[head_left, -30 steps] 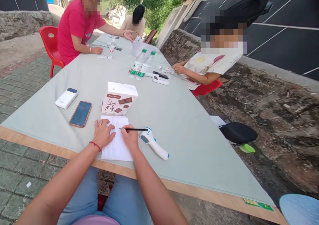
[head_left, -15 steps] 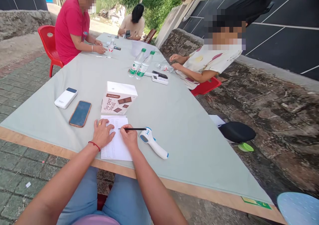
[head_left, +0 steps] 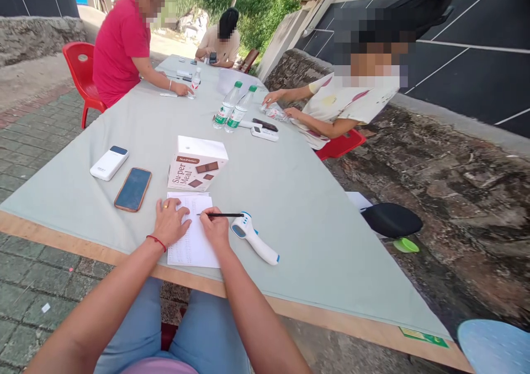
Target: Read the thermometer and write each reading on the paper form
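A sheet of white paper with rows of small writing lies near the table's front edge. My left hand rests on its left side, fingers spread and holding nothing. In my right hand is a black pen, its tip over the upper middle of the paper. Just right of that hand lies a white and blue infrared thermometer. Behind the paper stands a white box with chocolate pictures and the words "Super Meal".
Left of the box lie a phone and a white power bank. Two water bottles stand beyond the box. Three other people sit around the far part of the cloth-covered table.
My hands, the pen and the paper stay in place. The person in red has reached forward to a bottle, which has shifted right. The person at right has stretched a hand further over the table.
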### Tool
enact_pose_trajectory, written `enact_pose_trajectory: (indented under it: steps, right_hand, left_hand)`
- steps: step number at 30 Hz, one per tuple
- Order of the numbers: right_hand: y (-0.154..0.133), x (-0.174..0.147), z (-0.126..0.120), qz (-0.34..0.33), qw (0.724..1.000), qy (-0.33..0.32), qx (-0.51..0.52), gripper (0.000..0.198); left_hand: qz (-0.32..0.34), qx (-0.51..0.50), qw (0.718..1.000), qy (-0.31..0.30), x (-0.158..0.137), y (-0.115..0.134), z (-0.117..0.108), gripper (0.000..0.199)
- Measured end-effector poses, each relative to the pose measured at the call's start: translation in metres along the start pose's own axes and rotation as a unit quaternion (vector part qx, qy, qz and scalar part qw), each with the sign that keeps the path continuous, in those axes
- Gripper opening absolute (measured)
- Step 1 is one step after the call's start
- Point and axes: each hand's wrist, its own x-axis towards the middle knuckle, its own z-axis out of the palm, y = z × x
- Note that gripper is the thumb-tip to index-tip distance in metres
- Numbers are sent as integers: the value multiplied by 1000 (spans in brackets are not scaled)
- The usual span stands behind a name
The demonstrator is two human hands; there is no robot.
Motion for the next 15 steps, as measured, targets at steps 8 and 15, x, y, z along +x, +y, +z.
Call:
enact_pose_trajectory:
  steps: [8, 15]
  right_hand:
    - [8, 2, -11, -136, 985, 74, -75, 26]
    - [12, 7, -13, -195, 924, -21, -329, 49]
  left_hand:
    - [-10, -32, 999, 21, -2, -4, 7, 22]
    - [-129, -186, 961, 158, 53, -49, -6, 65]
